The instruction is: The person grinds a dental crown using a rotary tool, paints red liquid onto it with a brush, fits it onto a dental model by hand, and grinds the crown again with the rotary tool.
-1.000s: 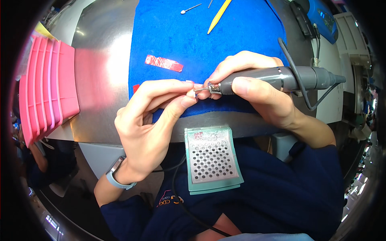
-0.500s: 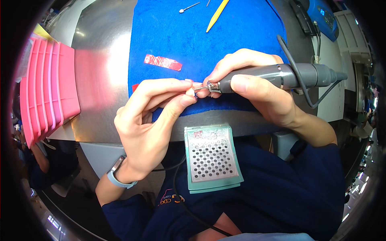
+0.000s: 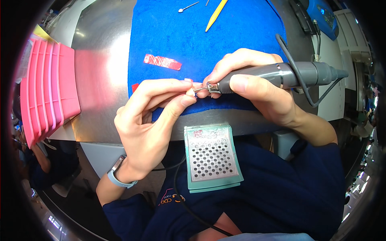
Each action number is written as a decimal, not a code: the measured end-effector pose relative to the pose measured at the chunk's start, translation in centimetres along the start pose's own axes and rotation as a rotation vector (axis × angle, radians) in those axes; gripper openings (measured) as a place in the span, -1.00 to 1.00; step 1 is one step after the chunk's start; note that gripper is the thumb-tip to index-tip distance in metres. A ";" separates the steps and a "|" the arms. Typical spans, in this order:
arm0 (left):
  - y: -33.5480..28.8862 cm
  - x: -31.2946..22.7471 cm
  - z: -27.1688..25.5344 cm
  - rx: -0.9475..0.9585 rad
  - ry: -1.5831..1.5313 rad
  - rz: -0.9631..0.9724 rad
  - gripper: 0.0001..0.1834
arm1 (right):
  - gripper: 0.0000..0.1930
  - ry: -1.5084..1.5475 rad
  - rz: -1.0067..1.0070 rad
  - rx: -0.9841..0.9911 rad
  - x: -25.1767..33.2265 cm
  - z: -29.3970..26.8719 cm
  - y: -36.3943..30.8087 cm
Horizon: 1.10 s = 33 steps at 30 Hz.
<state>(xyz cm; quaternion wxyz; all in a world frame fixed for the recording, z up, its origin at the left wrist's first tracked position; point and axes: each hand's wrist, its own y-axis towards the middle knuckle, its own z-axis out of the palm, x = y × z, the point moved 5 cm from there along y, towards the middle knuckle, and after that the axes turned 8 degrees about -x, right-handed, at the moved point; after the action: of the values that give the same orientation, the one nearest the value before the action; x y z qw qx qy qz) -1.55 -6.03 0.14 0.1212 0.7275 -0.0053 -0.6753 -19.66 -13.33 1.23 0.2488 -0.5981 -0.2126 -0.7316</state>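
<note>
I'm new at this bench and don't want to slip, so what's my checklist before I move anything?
1. Left hand pinches the small pale piece between thumb and fingers: ok.
2. Right hand is wrapped around the grey rotary tool: ok.
3. Cable kept off the tool: not ok, it loops across the body.
4. Bit touching the piece: cannot tell, too small.
5. Bit spinning or stopped: cannot tell.
6. Yellow stick apart from both hands: ok.
</note>
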 end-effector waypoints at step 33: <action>0.0 0.3 0.1 0.035 -0.043 0.039 -0.78 | -0.63 0.046 -0.001 -0.029 -0.3 -0.3 0.0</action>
<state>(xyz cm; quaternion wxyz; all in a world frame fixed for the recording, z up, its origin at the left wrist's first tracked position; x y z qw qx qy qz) -1.60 -6.08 -0.17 0.1216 0.7145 -0.0339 -0.6882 -19.85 -13.49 0.85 0.2444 -0.5845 -0.1965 -0.7483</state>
